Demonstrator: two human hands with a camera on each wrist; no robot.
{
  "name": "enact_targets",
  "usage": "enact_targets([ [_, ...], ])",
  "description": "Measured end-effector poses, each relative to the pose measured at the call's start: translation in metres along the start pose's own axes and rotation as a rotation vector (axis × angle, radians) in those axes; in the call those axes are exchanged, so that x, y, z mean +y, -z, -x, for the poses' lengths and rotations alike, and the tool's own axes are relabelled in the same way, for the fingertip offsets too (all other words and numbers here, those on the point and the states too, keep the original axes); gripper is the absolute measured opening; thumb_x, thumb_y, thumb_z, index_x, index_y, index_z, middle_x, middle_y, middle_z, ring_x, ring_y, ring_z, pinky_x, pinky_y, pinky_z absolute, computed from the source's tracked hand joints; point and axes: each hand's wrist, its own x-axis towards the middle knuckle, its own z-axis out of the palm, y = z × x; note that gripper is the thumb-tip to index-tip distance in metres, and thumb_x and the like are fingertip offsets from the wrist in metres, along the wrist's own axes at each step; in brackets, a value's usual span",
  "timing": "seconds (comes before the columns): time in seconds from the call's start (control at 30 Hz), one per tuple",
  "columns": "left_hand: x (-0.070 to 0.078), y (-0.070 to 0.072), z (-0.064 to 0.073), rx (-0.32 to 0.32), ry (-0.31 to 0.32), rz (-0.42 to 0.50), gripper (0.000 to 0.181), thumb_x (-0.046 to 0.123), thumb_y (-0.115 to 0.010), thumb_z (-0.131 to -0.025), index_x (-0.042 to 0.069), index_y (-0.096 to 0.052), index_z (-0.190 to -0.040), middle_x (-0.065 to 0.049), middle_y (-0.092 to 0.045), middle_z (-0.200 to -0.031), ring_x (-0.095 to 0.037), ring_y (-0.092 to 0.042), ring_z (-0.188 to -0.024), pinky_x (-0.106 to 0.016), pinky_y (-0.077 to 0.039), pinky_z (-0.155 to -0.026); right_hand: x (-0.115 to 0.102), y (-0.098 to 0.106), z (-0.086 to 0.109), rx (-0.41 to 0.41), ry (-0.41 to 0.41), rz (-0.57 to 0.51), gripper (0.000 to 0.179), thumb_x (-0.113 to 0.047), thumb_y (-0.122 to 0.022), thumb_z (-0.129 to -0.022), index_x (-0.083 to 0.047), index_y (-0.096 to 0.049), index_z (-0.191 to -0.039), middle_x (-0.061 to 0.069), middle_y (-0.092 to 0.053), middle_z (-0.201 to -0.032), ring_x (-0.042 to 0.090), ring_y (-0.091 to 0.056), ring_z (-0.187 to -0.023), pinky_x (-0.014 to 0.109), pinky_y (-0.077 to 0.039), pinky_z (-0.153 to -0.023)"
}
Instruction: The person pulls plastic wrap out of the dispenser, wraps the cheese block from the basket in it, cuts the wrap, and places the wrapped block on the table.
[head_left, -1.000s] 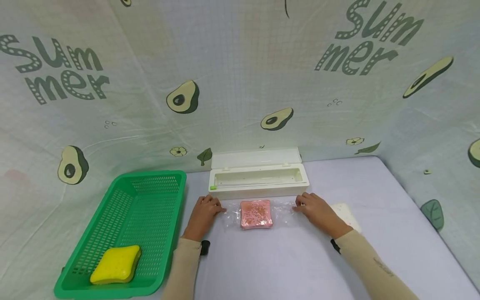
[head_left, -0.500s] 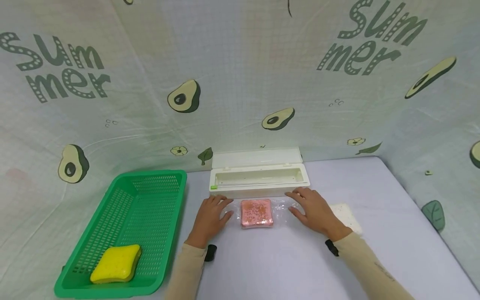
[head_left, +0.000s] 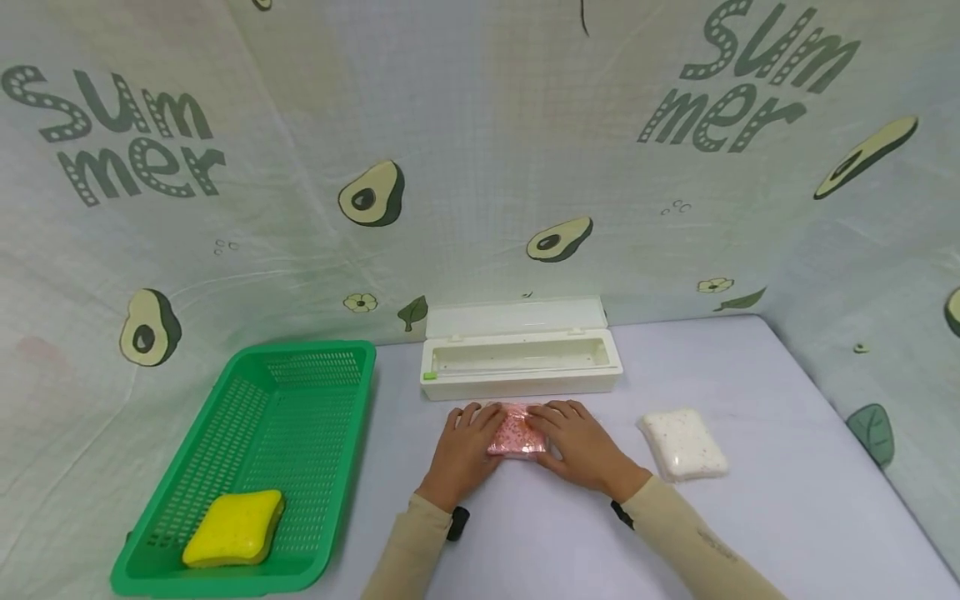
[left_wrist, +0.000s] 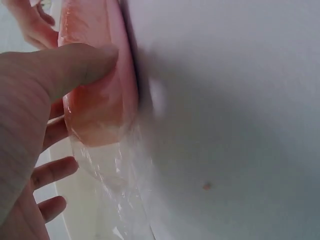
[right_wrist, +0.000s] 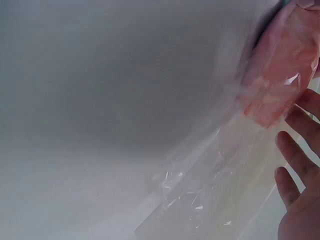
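A pink, speckled, bread-slice-shaped block lies on the table in front of the white box, wrapped in clear plastic film. My left hand grips its left side, thumb on the near edge and fingers towards the far side. From the right, my right hand holds the other side, with fingertips over the top and the thumb by the near edge. In the right wrist view, loose film trails out beyond the pink block. The hands cover both ends of the block.
A long white box with a raised lid and a green slider stands behind the hands. The green basket at left holds a yellow block. A white film-wrapped block lies at right. Patterned cloth hangs behind.
Both hands let go of the film's ends and moved inward onto the pink block, gripping its sides. The white block at right has come out from behind the right arm.
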Motion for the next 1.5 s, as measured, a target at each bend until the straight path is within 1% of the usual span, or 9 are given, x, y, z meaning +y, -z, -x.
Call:
enact_targets([
  [0.27, -0.004, 0.004, 0.0, 0.012, -0.057, 0.058, 0.059, 0.012, -0.086, -0.087, 0.021, -0.066, -0.141, 0.004, -0.062, -0.15, -0.025, -0.054, -0.135, -0.047, -0.044, -0.11, -0.005, 0.003, 0.007, -0.009, 0.061, -0.015, 0.047, -0.04, -0.078, -0.093, -0.011, -0.073, -0.13, 0.005, -0.071, -0.131, 0.027, -0.061, -0.122, 0.048, -0.047, -0.106],
  [0.5, -0.005, 0.004, -0.002, 0.014, -0.128, 0.09, 0.051, 0.007, -0.078, -0.094, 0.025, -0.065, -0.141, 0.008, -0.056, -0.156, -0.023, -0.048, -0.144, -0.045, -0.041, -0.113, -0.012, 0.01, 0.015, -0.007, 0.067, -0.132, 0.033, -0.021, -0.074, -0.094, -0.011, -0.073, -0.125, 0.0, -0.073, -0.123, 0.025, -0.062, -0.118, 0.047, -0.048, -0.103],
  [0.73, -0.003, 0.004, 0.001, 0.032, -0.154, 0.154, 0.049, 0.005, -0.071, -0.098, 0.031, -0.065, -0.139, -0.001, -0.049, -0.16, -0.025, -0.046, -0.144, -0.044, -0.04, -0.114, -0.009, 0.006, 0.027, 0.031, 0.164, -0.156, 0.054, 0.009, -0.069, -0.074, -0.013, -0.071, -0.123, 0.001, -0.07, -0.125, 0.024, -0.063, -0.115, 0.044, -0.053, -0.1],
  [0.83, -0.002, 0.006, 0.006, 0.024, -0.146, 0.18, 0.052, 0.004, -0.071, -0.098, 0.031, -0.064, -0.141, -0.003, -0.051, -0.157, -0.025, -0.048, -0.14, -0.046, -0.04, -0.113, -0.008, 0.004, 0.034, 0.029, 0.216, -0.111, 0.065, 0.005, -0.084, -0.069, -0.013, -0.066, -0.128, 0.004, -0.065, -0.134, 0.026, -0.062, -0.118, 0.043, -0.053, -0.099],
  [0.93, -0.001, 0.008, 0.011, 0.008, -0.141, 0.195, 0.054, 0.002, -0.074, -0.096, 0.029, -0.063, -0.141, -0.003, -0.054, -0.152, -0.025, -0.05, -0.137, -0.047, -0.042, -0.112, -0.008, 0.004, 0.039, 0.017, 0.229, -0.055, 0.076, -0.009, -0.098, -0.062, -0.015, -0.063, -0.13, 0.006, -0.061, -0.139, 0.026, -0.061, -0.121, 0.043, -0.053, -0.101],
  [1.1, 0.0, 0.009, 0.019, -0.035, -0.133, 0.231, 0.056, -0.002, -0.075, -0.091, 0.027, -0.063, -0.137, -0.001, -0.056, -0.146, -0.024, -0.05, -0.137, -0.047, -0.042, -0.111, -0.007, 0.001, 0.039, 0.081, 0.233, -0.085, 0.049, -0.015, -0.093, -0.073, -0.019, -0.066, -0.113, 0.002, -0.066, -0.128, 0.022, -0.063, -0.118, 0.038, -0.053, -0.097],
  [1.23, 0.001, 0.009, 0.025, -0.075, -0.132, 0.262, 0.058, 0.005, -0.081, -0.084, 0.023, -0.06, -0.135, -0.001, -0.054, -0.143, -0.023, -0.048, -0.137, -0.047, -0.039, -0.11, -0.008, -0.001, 0.039, 0.123, 0.19, -0.186, 0.03, -0.011, -0.087, -0.08, -0.019, -0.068, -0.101, -0.002, -0.07, -0.119, 0.017, -0.064, -0.112, 0.036, -0.053, -0.091],
  [1.37, 0.002, 0.011, 0.03, -0.111, -0.124, 0.285, 0.06, 0.026, -0.093, -0.081, 0.021, -0.059, -0.131, 0.0, -0.053, -0.14, -0.022, -0.047, -0.135, -0.047, -0.038, -0.11, -0.011, 0.0, 0.038, 0.124, 0.094, -0.258, 0.028, -0.008, -0.087, -0.082, -0.019, -0.071, -0.103, -0.006, -0.071, -0.116, 0.015, -0.064, -0.108, 0.037, -0.053, -0.09],
  [1.5, 0.003, 0.012, 0.033, -0.135, -0.107, 0.303, 0.067, 0.047, -0.094, -0.077, 0.022, -0.06, -0.129, 0.001, -0.053, -0.14, -0.021, -0.048, -0.134, -0.046, -0.037, -0.112, -0.015, 0.001, 0.037, 0.146, 0.016, -0.306, 0.03, -0.004, -0.087, -0.082, -0.019, -0.071, -0.103, -0.009, -0.07, -0.11, 0.013, -0.064, -0.104, 0.037, -0.054, -0.087],
])
